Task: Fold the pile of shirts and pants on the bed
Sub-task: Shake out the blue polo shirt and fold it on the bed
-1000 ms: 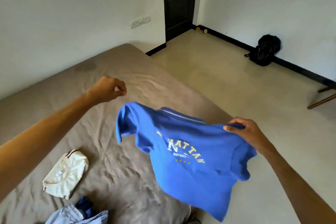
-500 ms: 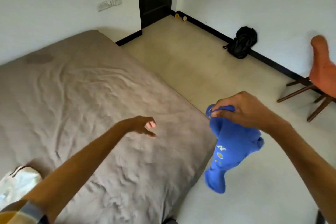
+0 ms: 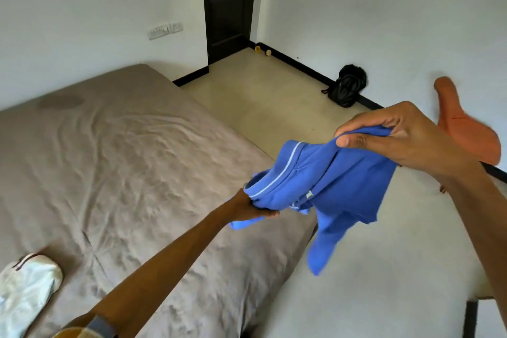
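I have the bunched blue polo shirt (image 3: 340, 181) held in the air past the brown-sheeted bed (image 3: 123, 162), right hand (image 3: 406, 137) pinching its shoulder, left hand (image 3: 253, 207) gripping near the collar, not yet folded; one folded cream shirt (image 3: 26, 291) lies done on the bed, so I judge it early.

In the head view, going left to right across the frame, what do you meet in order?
Folded white shirt → bed → left hand → blue shirt, held in the air by both hands → right hand → orange chair.
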A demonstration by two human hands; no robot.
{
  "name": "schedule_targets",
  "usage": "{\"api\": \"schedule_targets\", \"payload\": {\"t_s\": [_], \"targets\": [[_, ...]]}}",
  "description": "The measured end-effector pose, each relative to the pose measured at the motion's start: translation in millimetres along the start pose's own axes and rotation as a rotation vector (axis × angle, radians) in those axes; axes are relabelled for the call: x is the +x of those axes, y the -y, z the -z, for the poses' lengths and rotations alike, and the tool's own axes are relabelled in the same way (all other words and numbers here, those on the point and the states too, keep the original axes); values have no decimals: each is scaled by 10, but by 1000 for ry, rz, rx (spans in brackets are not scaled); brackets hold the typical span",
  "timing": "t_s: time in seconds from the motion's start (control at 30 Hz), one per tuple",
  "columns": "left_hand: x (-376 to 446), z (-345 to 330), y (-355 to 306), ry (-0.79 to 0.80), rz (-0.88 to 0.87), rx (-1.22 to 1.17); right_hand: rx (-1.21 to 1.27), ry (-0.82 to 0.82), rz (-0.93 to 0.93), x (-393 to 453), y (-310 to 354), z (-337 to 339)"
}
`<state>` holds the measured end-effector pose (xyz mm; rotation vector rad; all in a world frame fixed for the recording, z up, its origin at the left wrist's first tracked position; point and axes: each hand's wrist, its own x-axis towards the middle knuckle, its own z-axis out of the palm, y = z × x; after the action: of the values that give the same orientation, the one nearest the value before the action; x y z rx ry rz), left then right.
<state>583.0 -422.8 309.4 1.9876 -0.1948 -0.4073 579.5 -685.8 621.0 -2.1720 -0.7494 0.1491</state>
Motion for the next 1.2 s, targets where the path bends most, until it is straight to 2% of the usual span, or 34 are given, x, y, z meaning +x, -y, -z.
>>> {"api": "schedule_targets", "payload": {"t_s": [0.13,0.23,0.3,0.37,0.47,0.6,0.7,0.77,0.83,0.87,0.97,1.03,1.1,1.2], "targets": [[-450,72,-55,-150,33,-150,13,-163,18,-218,158,-88],[-875,198,18,1,156,-293,-33,-317,40,-366,220,-145],[-1119,221,170,75,183,-204,-77,-405,51,-462,255,-179],[-1328,173,337,13,165,-2,-84,-470,54,-552,302,-206],[-1577,-58,603,-135,158,108,-85,-486,58,-643,366,-269],[-1711,-258,747,-295,91,44,-87,-475,19,-722,382,-333],[-1660,-47,708,-354,28,21,-150,-466,-32,-802,264,-292],[-1594,228,668,-354,-79,71,-189,-452,-83,-854,73,-255],[-1520,565,542,-274,-126,80,-173,-427,-159,-918,-228,-238],[-1478,707,472,-193,-93,53,-168,-417,-198,-953,-394,-248],[-1306,945,292,124,200,-208,-115,-403,-306,-1056,-838,-307],[-1165,915,208,276,388,-317,-56,-369,-378,-1102,-1109,-359],[-1018,765,128,369,462,-299,-25,-314,-436,-1094,-1361,-414],[-733,587,29,475,463,-178,30,-264,-500,-952,-1716,-441]]}}
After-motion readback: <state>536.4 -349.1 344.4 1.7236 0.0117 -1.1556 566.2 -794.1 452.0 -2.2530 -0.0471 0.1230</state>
